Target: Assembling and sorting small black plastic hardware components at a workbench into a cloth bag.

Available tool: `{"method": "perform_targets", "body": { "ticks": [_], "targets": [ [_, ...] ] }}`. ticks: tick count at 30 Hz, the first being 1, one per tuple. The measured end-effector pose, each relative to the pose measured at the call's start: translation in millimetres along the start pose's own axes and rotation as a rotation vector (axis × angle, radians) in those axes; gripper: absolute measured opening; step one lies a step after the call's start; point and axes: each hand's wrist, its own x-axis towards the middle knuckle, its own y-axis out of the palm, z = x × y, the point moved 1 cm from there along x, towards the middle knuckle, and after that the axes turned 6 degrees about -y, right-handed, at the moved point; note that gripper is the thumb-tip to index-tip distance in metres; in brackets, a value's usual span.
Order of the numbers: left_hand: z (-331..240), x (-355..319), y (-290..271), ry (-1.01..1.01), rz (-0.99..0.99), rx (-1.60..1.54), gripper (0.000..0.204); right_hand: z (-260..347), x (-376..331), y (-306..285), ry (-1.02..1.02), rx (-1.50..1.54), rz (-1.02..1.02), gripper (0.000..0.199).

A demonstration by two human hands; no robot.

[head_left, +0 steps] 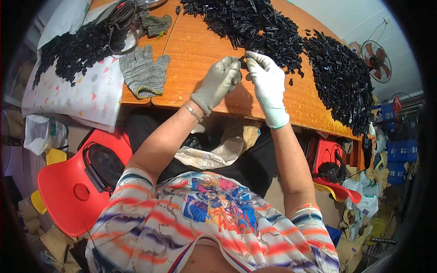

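Both my hands are raised over the near part of the wooden table [186, 54]. My left hand [220, 83], in a grey-coated glove, is closed, with a small black plastic piece [242, 59] at its fingertips. Dark bits also show by its lower fingers. Close beside it, my right hand [267, 84] wears a white glove with a pale green cuff. Its thumb and forefinger pinch together at the black piece, and its other fingers curl in. How many pieces are held cannot be told. Beyond the hands lies a large heap of black plastic pieces [255, 27].
A second black heap [341, 79] reaches the table's right edge. At left, smaller black parts [77, 54] lie on a patterned sheet [91, 98], near grey knitted gloves [144, 72]. A whitish sack [214, 157] is open below the table edge. Red chairs [68, 182] stand either side.
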Motion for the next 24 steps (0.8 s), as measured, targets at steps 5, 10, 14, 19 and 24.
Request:
{"method": "perform_targets", "body": {
  "ticks": [5, 10, 14, 19, 24],
  "targets": [
    [-0.9, -0.3, 2.5, -0.007, -0.055, 0.036, 0.019, -1.6, -1.4, 2.7, 0.011, -0.012, -0.004, 0.025],
    [1.7, -0.2, 4.4, 0.023, -0.089, 0.108, 0.020, -10.1, -0.3, 2.5, -0.153, -0.313, -0.008, 0.021],
    [15.1, 6.7, -1.5, 0.198, -0.183, 0.350, 0.018, -9.9, 0.7, 2.0, -0.447, -0.709, 0.014, 0.015],
    [19.7, 8.0, -1.6, 0.251, -0.268, 0.490, 0.023, -11.3, 5.3, -3.7, -0.710, -0.851, 0.102, 0.007],
    [13.6, 1.8, 11.3, 0.017, -0.324, 0.077, 0.026, -14.3, 3.5, 5.3, -0.568, -0.790, 0.133, 0.006]
  ]
}}
